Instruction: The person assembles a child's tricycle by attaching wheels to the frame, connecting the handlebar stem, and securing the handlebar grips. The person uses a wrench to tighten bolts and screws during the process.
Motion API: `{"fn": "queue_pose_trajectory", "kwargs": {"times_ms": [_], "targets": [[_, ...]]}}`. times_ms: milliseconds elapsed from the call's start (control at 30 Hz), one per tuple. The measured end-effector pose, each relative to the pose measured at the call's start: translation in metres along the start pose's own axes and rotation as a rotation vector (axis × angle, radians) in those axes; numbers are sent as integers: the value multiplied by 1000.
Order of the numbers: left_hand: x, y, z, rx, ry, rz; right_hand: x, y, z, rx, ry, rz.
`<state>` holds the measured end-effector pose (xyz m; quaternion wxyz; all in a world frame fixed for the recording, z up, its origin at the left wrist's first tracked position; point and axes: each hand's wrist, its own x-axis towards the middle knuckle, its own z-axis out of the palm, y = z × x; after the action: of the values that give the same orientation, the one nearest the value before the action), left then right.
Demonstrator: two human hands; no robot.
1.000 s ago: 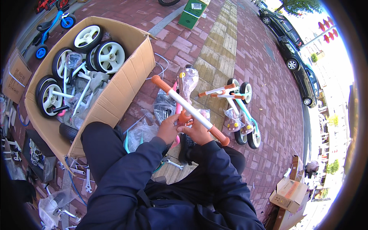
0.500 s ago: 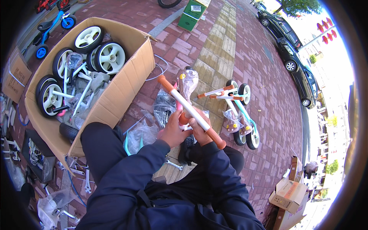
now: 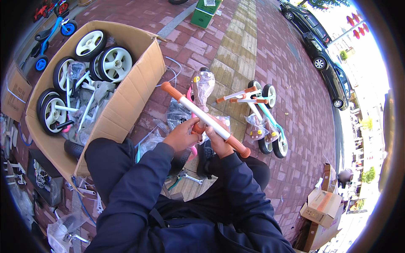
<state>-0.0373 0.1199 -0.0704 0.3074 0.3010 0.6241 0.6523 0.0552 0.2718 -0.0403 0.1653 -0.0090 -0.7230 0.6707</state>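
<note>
A white handlebar [image 3: 204, 116] with ribbed orange grips lies slantwise before me, its left end farther away. My right hand [image 3: 220, 142] is closed round it near the right grip, thumb along the tube. Below the bar, the fingers of my left hand [image 3: 182, 135] pinch the orange collar [image 3: 198, 128] at its stem. Under my hands stands a pink balance-bike frame [image 3: 193, 152], mostly hidden by them. Its far end carries a part wrapped in clear plastic [image 3: 203, 86]. A dark wheel [image 3: 180, 161] shows below my left wrist.
A cardboard box [image 3: 141, 86] of wheels and white frames stands at left. To the right lies a turquoise balance bike [image 3: 272, 116] with orange grips. A wrench [image 3: 193, 178] rests between my feet. Opened cartons [image 3: 321, 206] are at lower right; parked cars [image 3: 319, 55] line the road.
The handlebar has shifted slightly left, and my left hand has slid a little along with it. More of the pink frame and a dark wheel now show between my knees.
</note>
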Motion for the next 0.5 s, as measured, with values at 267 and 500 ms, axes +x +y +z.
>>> {"fn": "queue_pose_trajectory", "kwargs": {"times_ms": [267,500], "targets": [[-6,-34,51,778,596,377,0,18,0,44,-7,50],[-9,-21,30,707,295,201,-1,18,0,131,4,95]]}}
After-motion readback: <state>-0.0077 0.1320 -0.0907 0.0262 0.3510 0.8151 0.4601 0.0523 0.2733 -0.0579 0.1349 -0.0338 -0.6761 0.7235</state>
